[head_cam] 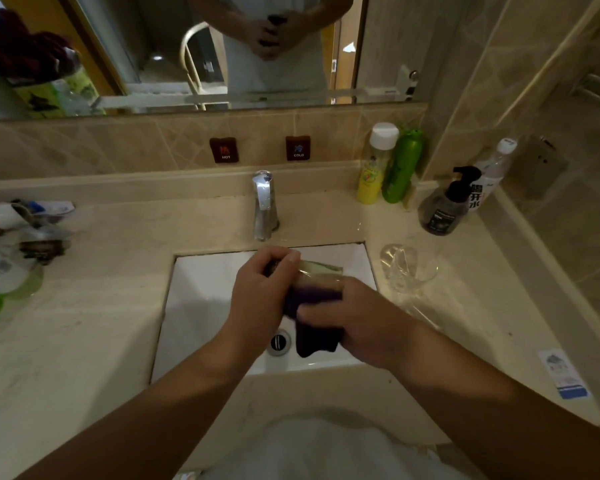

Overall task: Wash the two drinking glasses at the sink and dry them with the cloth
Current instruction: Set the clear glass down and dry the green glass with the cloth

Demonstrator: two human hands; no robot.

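Centre of the frame, above the white sink [201, 292]: the left hand [257, 299] is curled around a clear drinking glass [317, 271], and the right hand [357, 323] is grasping a dark purple cloth [314, 320] pressed against that glass, its loose end hanging toward the drain [278, 342]. Drying looks underway on this 1.

The risk, as I judge it: smooth glass, likely wet, held over a hard basin. If the left grip loosens while the cloth twists, the glass could slip and crack. The dangling cloth end could also dip into the basin and soak up water, smearing instead of drying.

Glass number 2 [407, 268] sits at centre right on the pale, polished stone counter [84, 341], just beside the basin's right edge, apparently lying tilted; blur makes that uncertain. A passing right elbow could knock it.

The cloth reads soft and plush; the chrome tap [264, 204] is sleek and tapered.
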